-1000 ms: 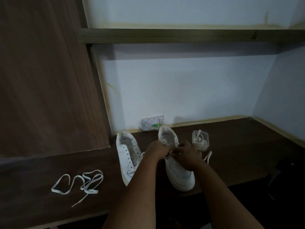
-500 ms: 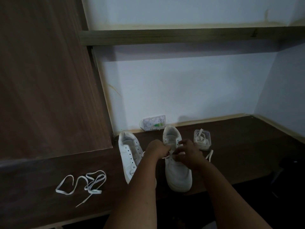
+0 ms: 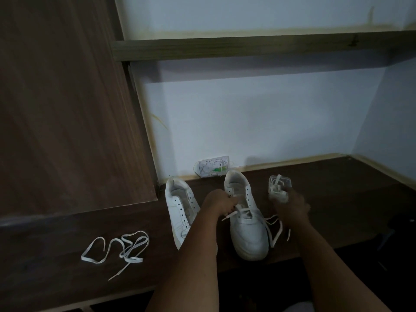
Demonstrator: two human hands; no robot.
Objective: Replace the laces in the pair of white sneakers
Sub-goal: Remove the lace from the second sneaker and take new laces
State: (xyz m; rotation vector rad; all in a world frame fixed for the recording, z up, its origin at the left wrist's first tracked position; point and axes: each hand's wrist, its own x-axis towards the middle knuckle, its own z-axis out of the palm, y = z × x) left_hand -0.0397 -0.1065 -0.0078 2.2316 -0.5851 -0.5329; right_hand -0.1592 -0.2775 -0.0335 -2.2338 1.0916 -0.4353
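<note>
Two white sneakers stand on a dark wooden shelf (image 3: 337, 199). The left sneaker (image 3: 177, 206) has bare eyelets. A white lace (image 3: 245, 210) crosses the lower eyelets of the right sneaker (image 3: 247, 228), and its free end trails to the right of the shoe. My left hand (image 3: 219, 204) pinches one end of that lace at the shoe's left side. My right hand (image 3: 290, 206) is to the right of the shoe, fingers on the lace strand beside a small clear box (image 3: 280, 183) that holds a coiled lace.
A loose white lace (image 3: 121, 246) lies tangled on the shelf at the left. A small clear packet (image 3: 213, 168) leans against the white back wall. A tall wooden panel (image 3: 67, 109) rises at the left. An upper shelf (image 3: 247, 47) spans the wall.
My right hand has moved right, away from the sneaker's tongue to beside the clear box, and the lace strand has drawn out to the shoe's right. The left hand stays at the eyelets.
</note>
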